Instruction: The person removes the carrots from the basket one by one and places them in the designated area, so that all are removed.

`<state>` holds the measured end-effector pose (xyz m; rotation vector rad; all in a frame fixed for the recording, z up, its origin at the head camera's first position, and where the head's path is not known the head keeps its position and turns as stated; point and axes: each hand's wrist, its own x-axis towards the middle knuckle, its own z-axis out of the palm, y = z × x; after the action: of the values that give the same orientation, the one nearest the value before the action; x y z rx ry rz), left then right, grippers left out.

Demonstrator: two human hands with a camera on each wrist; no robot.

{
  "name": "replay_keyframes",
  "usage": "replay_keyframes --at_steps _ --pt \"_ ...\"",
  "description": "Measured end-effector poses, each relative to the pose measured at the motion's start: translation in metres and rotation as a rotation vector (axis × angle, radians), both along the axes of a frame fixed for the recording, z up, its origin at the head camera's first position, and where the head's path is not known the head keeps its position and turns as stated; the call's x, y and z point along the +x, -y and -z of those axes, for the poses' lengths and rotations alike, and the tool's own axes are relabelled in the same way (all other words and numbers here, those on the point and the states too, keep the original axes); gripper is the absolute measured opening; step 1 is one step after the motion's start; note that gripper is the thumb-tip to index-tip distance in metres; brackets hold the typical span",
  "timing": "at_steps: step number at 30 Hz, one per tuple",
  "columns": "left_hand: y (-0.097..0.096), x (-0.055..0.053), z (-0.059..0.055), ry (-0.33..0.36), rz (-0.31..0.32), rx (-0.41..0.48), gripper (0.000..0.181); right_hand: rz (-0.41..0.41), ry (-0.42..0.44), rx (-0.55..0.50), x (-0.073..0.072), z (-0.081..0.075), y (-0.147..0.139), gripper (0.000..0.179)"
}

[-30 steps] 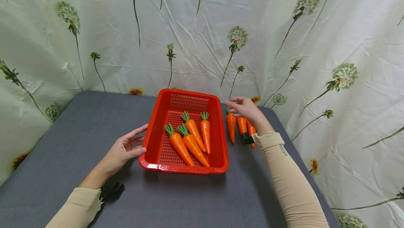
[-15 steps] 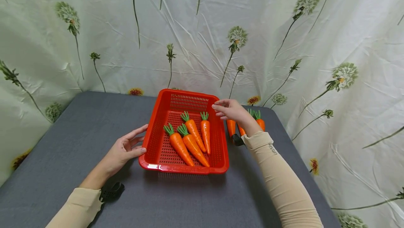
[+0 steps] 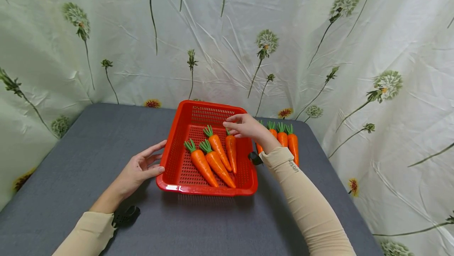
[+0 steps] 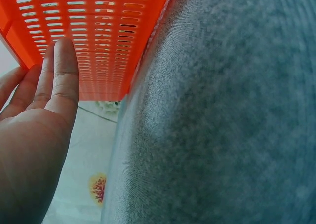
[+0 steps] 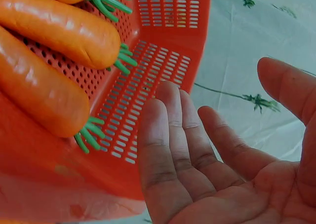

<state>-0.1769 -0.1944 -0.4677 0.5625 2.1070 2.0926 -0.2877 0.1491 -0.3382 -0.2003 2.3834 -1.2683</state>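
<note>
A red perforated plastic basket (image 3: 213, 191) stands on the table with several orange, green-topped carrots lying in it, among them a left carrot (image 3: 201, 165) and a right carrot (image 3: 231, 153). My left hand (image 3: 140, 167) rests against the basket's left side, its fingers extended along the outer wall and the thumb at the rim. Over the basket's right rim hovers my right hand (image 3: 246, 127), above the leafy end of the right carrot. In the right wrist view its fingers (image 5: 157, 135) look relaxed and apart from the carrots, with nothing between them.
Right of the basket, several more carrots (image 3: 293, 145) lie side by side, partly hidden by the right forearm. Grey cloth covers the table (image 3: 198, 228). A pale curtain (image 3: 220, 71) with dandelion prints hangs behind it and along the sides.
From above the carrots beside the basket, my right hand has moved left over the basket, uncovering more of that row. The left hand and the basket have stayed put.
</note>
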Motion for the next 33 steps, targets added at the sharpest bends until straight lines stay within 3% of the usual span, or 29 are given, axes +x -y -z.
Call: replay_keyframes --at_steps 11,33 --pt "0.0 0.0 0.0 -0.001 -0.009 -0.024 0.073 -0.071 0.023 0.025 0.001 0.006 0.016 0.045" --pt "0.001 0.0 0.0 -0.001 0.003 -0.012 0.074 -0.178 0.099 0.088 0.004 0.017 0.048 0.045"
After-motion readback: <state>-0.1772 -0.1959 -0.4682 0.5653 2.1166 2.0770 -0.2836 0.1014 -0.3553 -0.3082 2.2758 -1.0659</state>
